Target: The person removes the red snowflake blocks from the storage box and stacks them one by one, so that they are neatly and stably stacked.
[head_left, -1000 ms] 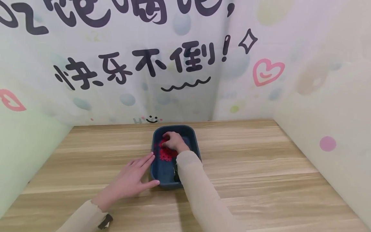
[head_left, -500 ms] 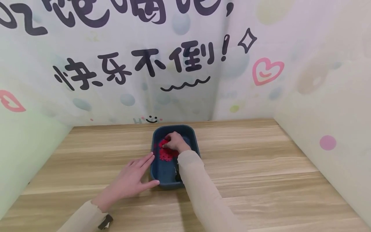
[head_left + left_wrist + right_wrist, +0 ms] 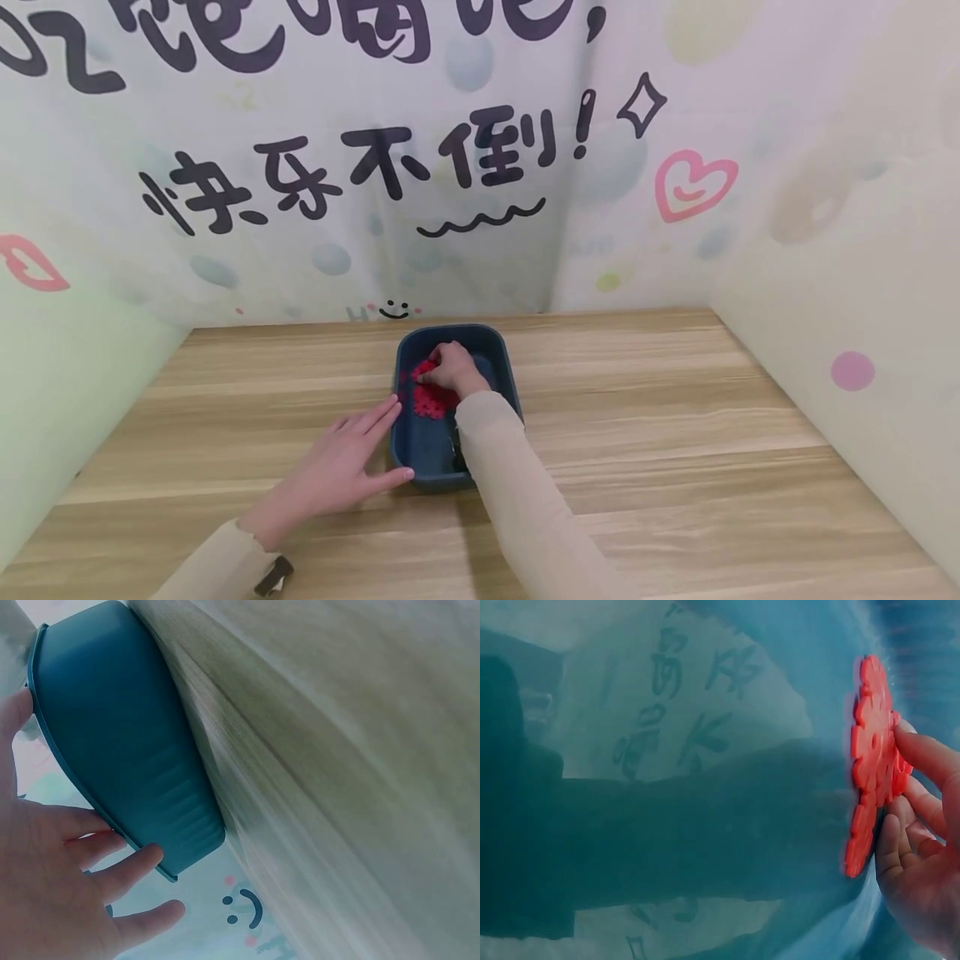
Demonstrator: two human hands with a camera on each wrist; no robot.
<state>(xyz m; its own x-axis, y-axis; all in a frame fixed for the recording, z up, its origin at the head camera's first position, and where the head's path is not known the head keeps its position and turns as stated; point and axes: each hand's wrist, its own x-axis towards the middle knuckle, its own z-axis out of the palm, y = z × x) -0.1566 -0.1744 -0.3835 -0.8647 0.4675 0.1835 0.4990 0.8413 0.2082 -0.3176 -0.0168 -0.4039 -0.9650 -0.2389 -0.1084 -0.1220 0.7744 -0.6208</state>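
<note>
- The right hand (image 3: 454, 371) reaches inside the blue tray (image 3: 427, 450), over its farther half.
- Its thumb and fingers are bent together, with almost no gap, and pinch part of the red scalloped pieces (image 3: 429, 405).
- Those red pieces are in the tray, towards its left wall; the right wrist view shows several of them overlapping in a row, though their exact number cannot be told.
- The left hand (image 3: 337, 467) lies at the tray's left side, its fingers straight and spread wide, touching the rim; they have hold of nothing.
- Its thumb touches the rim near the closer left corner, well apart from the other fingertips.
- The tray stands upright on the wood-grained desk (image 3: 637, 417), close to the back edge.
- Both arms wear cream sleeves; the right sleeve (image 3: 517, 492) crosses over the tray's near right corner.
- A small dark item (image 3: 273, 575) sits beside the left sleeve (image 3: 213, 562), too unclear to name.
- Behind the desk hangs a pale backdrop (image 3: 495, 275) with black lettering and a pink heart (image 3: 695, 186).
</note>
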